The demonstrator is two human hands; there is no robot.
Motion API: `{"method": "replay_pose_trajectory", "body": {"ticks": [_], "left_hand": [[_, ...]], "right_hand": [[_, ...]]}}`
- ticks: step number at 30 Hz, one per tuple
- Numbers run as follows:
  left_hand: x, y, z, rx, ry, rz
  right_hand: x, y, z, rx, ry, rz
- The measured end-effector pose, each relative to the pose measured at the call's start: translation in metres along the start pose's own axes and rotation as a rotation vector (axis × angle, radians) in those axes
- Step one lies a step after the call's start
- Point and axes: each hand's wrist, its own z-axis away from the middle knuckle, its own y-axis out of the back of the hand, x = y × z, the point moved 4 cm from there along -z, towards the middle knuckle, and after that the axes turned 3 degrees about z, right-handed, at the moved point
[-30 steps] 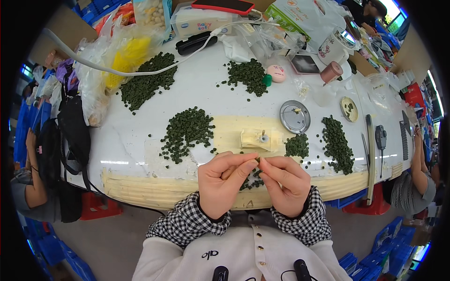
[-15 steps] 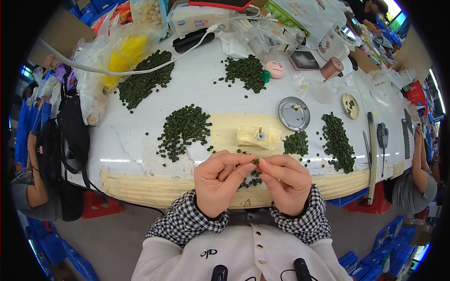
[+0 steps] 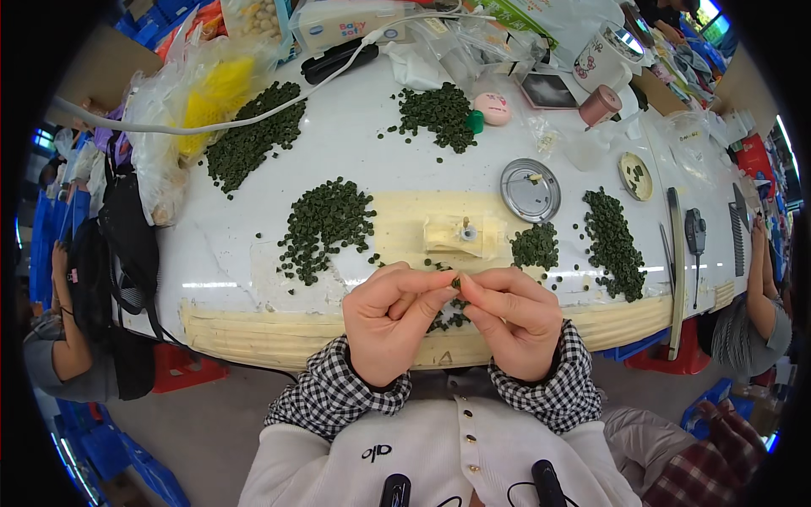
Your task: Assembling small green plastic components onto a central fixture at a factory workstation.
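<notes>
Near the front edge of the table, my left hand (image 3: pixel 389 317) and my right hand (image 3: pixel 517 317) meet fingertip to fingertip. Thumb and forefinger of each are closed in a pinch on one small dark green piece (image 3: pixel 456 284), mostly covered by the fingers; its exact kind is too small to make out. Below the hands lie loose dark green pieces (image 3: pixel 448 319) of similar look. Just beyond stands a small block wrapped in cream tape (image 3: pixel 465 236) with a metal stud on top. Heaps of green pieces flank it, one to the left (image 3: pixel 325 228) and a smaller one to the right (image 3: pixel 535 247).
A round metal lid (image 3: pixel 530 191), a small dish (image 3: pixel 635 176) and a long flat strip (image 3: pixel 677 270) lie to the right. More green heaps, plastic bags (image 3: pixel 160 152) and a mug (image 3: pixel 605 61) sit farther back. A white cable (image 3: pixel 211 128) crosses the far left.
The view has shifted slightly. Both hands keep their pinch on the small piece, with only slight finger movement. Someone in plaid has come into sight at the lower right.
</notes>
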Motion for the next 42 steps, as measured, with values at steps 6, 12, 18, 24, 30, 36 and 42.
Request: {"method": "replay_pose_trajectory", "body": {"ticks": [6, 12, 18, 24, 30, 36, 42], "left_hand": [[0.0030, 0.0000, -0.0002, 0.010, -0.004, -0.037], [0.0042, 0.0014, -0.0003, 0.009, -0.016, -0.088], [0.0017, 0.0018, -0.0003, 0.012, -0.018, -0.075], [0.0028, 0.0014, -0.0008, 0.011, -0.014, -0.089], [0.0031, 0.0018, -0.0012, 0.006, -0.026, -0.080], [0.0011, 0.0024, -0.0005, -0.012, 0.009, -0.015], [0.0004, 0.0039, -0.0003, -0.009, 0.064, 0.041]], "right_hand": [[-0.0006, 0.0001, 0.0009, 0.026, -0.027, 0.010], [-0.0005, 0.0005, 0.0008, 0.009, -0.047, 0.026], [-0.0004, 0.0002, 0.0014, -0.002, -0.061, 0.030], [-0.0007, 0.0002, 0.0013, -0.001, -0.047, 0.042], [-0.0040, -0.0013, 0.0001, -0.003, 0.007, 0.111], [-0.0044, -0.0035, 0.0013, 0.004, 0.041, 0.137], [-0.0051, -0.0051, 0.0010, 0.013, 0.059, 0.141]]}}
